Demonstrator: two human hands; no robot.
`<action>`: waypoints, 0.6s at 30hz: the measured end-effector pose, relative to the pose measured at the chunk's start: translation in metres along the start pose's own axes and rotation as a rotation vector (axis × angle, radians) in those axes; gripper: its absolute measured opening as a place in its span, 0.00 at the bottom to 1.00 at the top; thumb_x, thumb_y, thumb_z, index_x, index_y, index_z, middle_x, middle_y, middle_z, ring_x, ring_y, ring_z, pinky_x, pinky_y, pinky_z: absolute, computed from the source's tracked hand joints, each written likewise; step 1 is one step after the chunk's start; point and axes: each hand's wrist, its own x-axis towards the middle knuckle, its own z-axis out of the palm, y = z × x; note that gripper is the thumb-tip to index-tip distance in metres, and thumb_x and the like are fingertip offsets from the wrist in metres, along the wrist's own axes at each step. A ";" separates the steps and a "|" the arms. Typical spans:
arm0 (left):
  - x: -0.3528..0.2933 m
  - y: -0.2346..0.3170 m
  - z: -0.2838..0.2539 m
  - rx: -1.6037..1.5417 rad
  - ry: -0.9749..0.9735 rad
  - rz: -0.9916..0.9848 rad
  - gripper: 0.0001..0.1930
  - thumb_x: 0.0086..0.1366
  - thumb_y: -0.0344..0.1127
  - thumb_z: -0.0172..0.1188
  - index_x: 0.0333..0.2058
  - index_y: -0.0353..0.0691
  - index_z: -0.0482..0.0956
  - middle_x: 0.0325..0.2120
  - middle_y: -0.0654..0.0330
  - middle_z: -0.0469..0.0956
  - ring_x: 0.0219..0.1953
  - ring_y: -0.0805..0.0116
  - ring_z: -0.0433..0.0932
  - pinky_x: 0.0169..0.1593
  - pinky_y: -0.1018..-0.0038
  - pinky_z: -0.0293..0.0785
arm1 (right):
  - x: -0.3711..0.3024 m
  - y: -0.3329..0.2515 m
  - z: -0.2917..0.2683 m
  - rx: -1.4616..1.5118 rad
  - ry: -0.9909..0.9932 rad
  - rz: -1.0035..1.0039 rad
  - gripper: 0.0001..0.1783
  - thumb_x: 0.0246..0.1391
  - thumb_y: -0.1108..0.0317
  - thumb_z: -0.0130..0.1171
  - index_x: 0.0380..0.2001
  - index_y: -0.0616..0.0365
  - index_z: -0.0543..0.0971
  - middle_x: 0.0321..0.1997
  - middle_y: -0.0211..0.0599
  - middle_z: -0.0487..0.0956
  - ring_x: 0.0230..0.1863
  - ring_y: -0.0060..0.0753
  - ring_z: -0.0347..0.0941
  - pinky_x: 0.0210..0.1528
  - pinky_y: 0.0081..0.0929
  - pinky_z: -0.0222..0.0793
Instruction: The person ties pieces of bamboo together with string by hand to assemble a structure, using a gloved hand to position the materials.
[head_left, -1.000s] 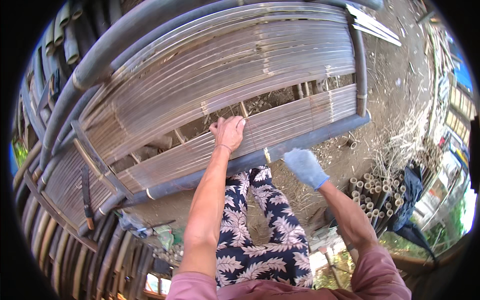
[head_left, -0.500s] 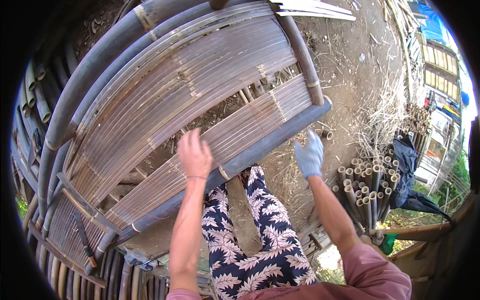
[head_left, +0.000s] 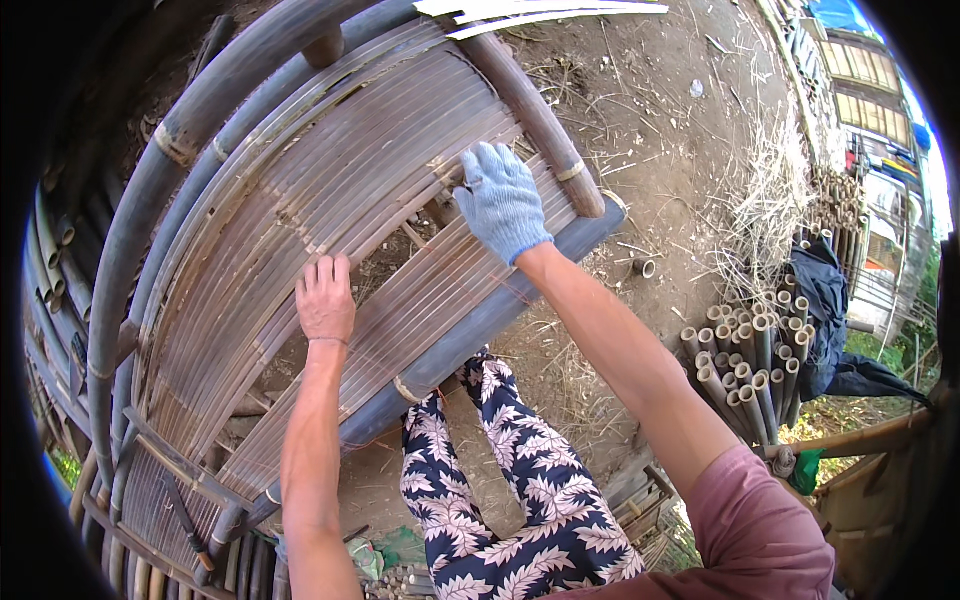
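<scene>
A large bamboo bench [head_left: 470, 335] with a seat of long, thin brown slats lies in front of me. A long gap splits the slats into a wide far panel [head_left: 260, 230] and a narrower near strip [head_left: 430, 270]. My bare left hand [head_left: 325, 300] is at the near edge of the far panel, its fingers bent over the slats there; their tips are hidden. In a light blue knitted glove, my right hand [head_left: 503, 200] lies over the right part of the gap, thumb apart and fingers reaching onto the far panel's edge. Thin reddish string [head_left: 515, 292] crosses the near strip.
Cut bamboo tubes [head_left: 745, 350] stand bundled at the right, beside dark cloth [head_left: 820, 320]. A knife-like tool with a wooden handle [head_left: 185, 520] lies on the bench's left end. Pale strips [head_left: 540, 12] lie at the far end. Shavings [head_left: 775, 200] litter the ground.
My right hand has swung left from beyond the bench's near rail onto the slats. The left hand has moved left and come down at the far panel's edge. My view has shifted.
</scene>
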 end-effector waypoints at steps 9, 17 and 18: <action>-0.009 0.002 -0.018 -0.410 -0.100 -0.167 0.11 0.64 0.40 0.58 0.43 0.45 0.77 0.37 0.54 0.72 0.42 0.51 0.73 0.46 0.60 0.73 | 0.008 0.021 0.000 -0.075 -0.201 -0.068 0.18 0.54 0.52 0.59 0.33 0.57 0.81 0.37 0.41 0.79 0.46 0.44 0.72 0.54 0.41 0.65; -0.047 0.023 0.000 -0.626 -0.163 -0.443 0.14 0.68 0.46 0.55 0.40 0.41 0.80 0.35 0.52 0.78 0.39 0.48 0.76 0.44 0.57 0.69 | 0.021 0.056 0.008 -0.083 -0.353 -0.299 0.17 0.58 0.52 0.53 0.29 0.51 0.82 0.29 0.39 0.81 0.40 0.43 0.78 0.59 0.46 0.63; -0.049 0.026 0.001 -0.651 -0.164 -0.468 0.14 0.67 0.46 0.56 0.39 0.41 0.80 0.34 0.52 0.78 0.38 0.48 0.76 0.44 0.57 0.70 | 0.025 0.062 0.008 -0.113 -0.461 -0.357 0.16 0.59 0.53 0.52 0.29 0.50 0.82 0.27 0.39 0.81 0.37 0.44 0.79 0.57 0.45 0.65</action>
